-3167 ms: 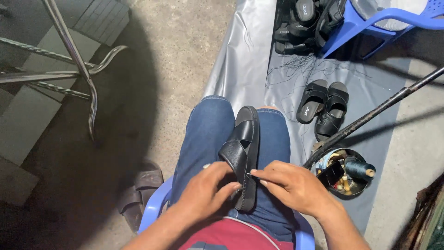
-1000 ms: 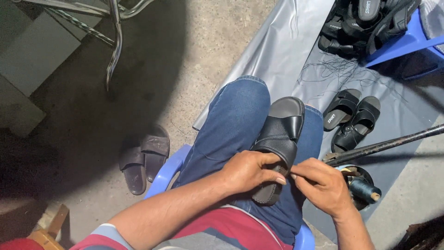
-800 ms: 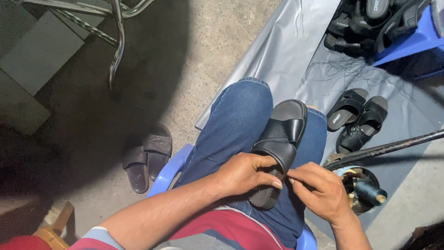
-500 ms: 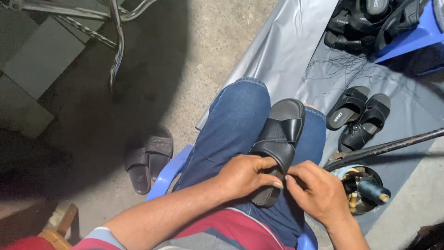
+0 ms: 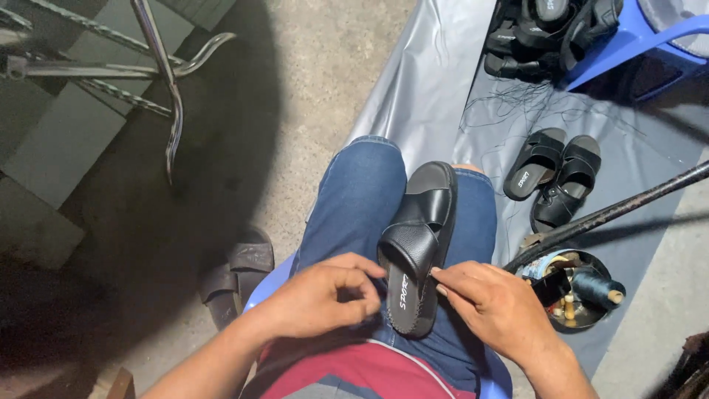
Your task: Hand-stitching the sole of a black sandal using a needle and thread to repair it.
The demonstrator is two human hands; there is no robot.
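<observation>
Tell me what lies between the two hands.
In the head view, the heel end of a black sandal, resting on the lap, lies between the left hand and right hand.

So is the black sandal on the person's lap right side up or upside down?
Right side up. The black sandal lies on the lap with its footbed and crossed straps facing the camera, sole down on the blue jeans. Both hands touch its heel end.

Bare concrete floor [image 5: 310, 89] in hard light, grey sheet [image 5: 421, 96] spread across it, blue plastic chair [image 5: 628, 44] beyond.
</observation>
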